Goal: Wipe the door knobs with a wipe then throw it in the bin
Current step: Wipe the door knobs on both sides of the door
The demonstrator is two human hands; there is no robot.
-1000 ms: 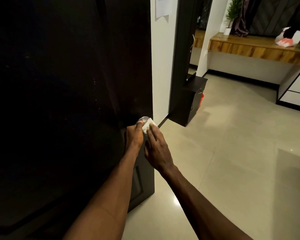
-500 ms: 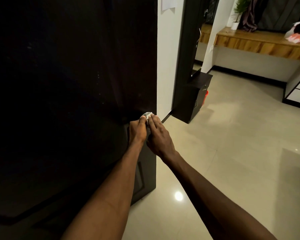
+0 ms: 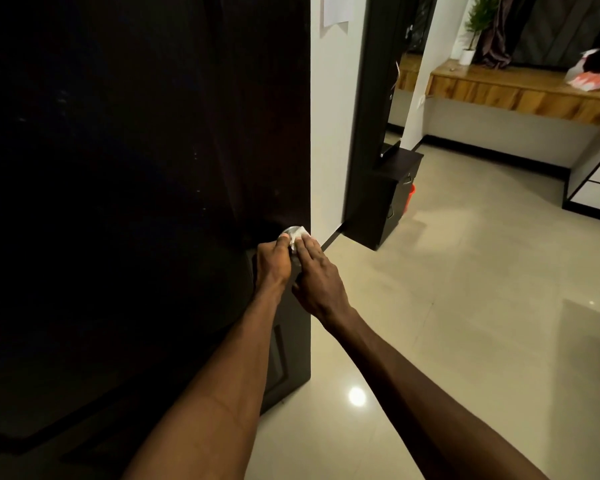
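A round silver door knob point(image 3: 289, 232) sticks out near the right edge of a dark door point(image 3: 146, 168). A white wipe point(image 3: 299, 237) lies over the knob's right side. My right hand point(image 3: 317, 282) presses the wipe against the knob with its fingers laid over it. My left hand point(image 3: 272, 263) reaches to the knob from the left, its fingertip touching the wipe; its grip is hidden behind the back of the hand. Most of the knob is covered by both hands. No bin can be told for sure.
A white wall strip point(image 3: 326, 116) and a dark door frame with a low black cabinet point(image 3: 392, 199) stand right of the door. An orange-red object point(image 3: 410, 199) peeks out behind the cabinet. A wooden counter point(image 3: 520, 91) runs along the far wall. Pale tiled floor point(image 3: 465, 306) spreads to the right.
The wipe, spread out beside the knob a second ago, is now bunched on the knob under my right fingers. Both hands stayed at the knob; my head moved slightly.
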